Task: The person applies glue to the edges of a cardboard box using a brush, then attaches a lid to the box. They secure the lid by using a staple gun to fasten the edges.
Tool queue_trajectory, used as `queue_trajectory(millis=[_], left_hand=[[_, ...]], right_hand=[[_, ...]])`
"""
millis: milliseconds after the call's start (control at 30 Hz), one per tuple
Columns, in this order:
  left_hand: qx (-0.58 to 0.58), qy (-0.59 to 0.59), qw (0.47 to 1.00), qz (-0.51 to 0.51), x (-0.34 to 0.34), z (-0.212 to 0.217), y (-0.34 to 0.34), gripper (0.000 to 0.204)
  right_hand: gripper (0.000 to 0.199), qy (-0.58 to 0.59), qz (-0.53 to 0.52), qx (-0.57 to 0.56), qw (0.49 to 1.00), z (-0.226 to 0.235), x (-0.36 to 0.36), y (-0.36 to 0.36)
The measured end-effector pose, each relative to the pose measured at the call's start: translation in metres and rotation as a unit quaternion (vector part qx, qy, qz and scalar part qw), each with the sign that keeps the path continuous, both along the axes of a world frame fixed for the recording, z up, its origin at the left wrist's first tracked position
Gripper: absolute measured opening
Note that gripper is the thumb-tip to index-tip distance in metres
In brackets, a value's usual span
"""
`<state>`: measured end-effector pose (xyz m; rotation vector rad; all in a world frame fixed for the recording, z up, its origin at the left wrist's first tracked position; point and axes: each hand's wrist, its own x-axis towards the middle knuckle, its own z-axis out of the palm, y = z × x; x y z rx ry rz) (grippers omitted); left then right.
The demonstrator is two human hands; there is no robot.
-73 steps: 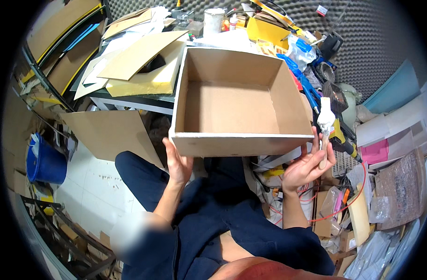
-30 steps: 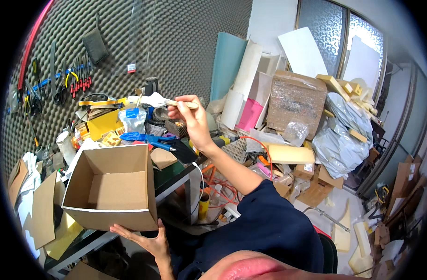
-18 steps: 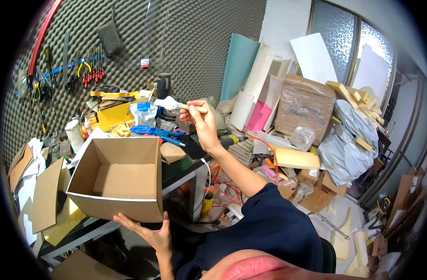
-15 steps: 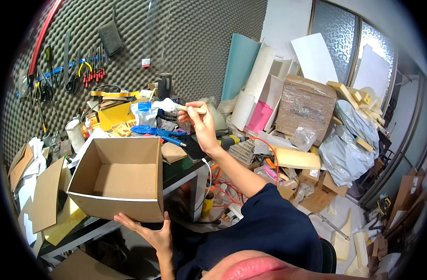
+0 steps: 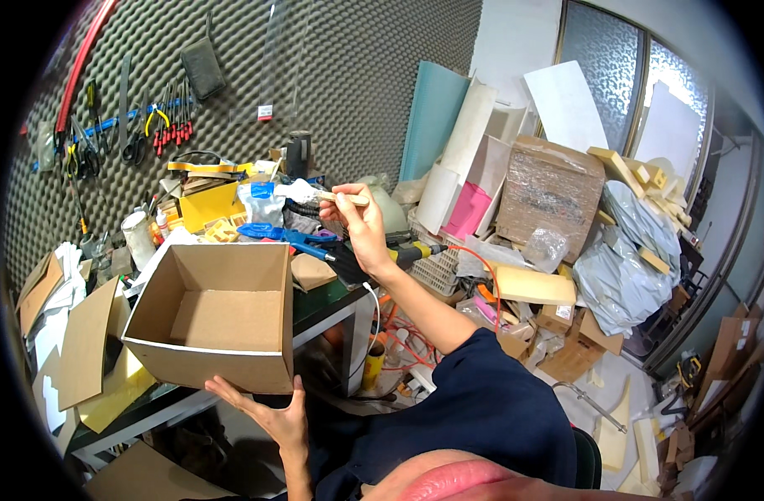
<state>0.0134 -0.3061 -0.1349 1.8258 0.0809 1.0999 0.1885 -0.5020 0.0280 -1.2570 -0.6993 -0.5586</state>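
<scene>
An open-topped cardboard box (image 5: 223, 317) with white along its upper edges sits tilted toward me at the near side of the workbench. My left hand (image 5: 273, 422) supports its near lower corner, thumb up the right side and fingers spread under the front. Raised beyond the box to the right, my right hand (image 5: 359, 227) pinches a flat wooden stick (image 5: 349, 199). White matter (image 5: 300, 192) shows at the stick's far end; whether it is all on the stick or partly behind it, I cannot tell.
Blue-handled tool (image 5: 286, 236), yellow box (image 5: 208, 207) and a white canister (image 5: 137, 232) crowd the bench. Cardboard sheets (image 5: 86, 346) lean at left. Hand tools (image 5: 161, 125) hang on the foam wall. Right of the bench are a wrapped carton (image 5: 545, 196) and an orange cable (image 5: 492, 280).
The whole view has shifted very slightly. Both hands, the box and the stick keep practically the same positions.
</scene>
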Motion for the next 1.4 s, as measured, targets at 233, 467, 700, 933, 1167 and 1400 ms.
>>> queue_trajectory(millis=[233,467,700,933,1167,1400], left_hand=[[0.018,-0.012,1.000,0.005,-0.003,0.002,0.006,0.118],[0.022,-0.004,0.999,-0.031,0.004,-0.010,0.014,0.127],[0.035,-0.038,0.998,-0.033,0.007,-0.017,0.017,0.132],[0.056,-0.029,0.998,-0.012,0.018,-0.033,0.017,0.137],[0.064,-0.023,0.998,0.010,0.019,-0.037,0.019,0.138],[0.067,-0.021,0.997,0.012,0.018,-0.035,0.019,0.138]], right_hand=[[0.017,-0.001,0.006,0.006,1.000,0.001,0.003,0.017],[0.015,-0.062,0.004,-0.153,0.986,0.051,0.067,0.075],[0.025,-0.214,0.067,-0.415,0.882,0.112,0.198,0.259],[0.025,-0.202,0.031,-0.503,0.840,0.081,0.268,0.370],[0.024,-0.164,-0.035,-0.561,0.810,0.077,0.275,0.385],[0.025,-0.229,-0.013,-0.583,0.780,0.071,0.272,0.377]])
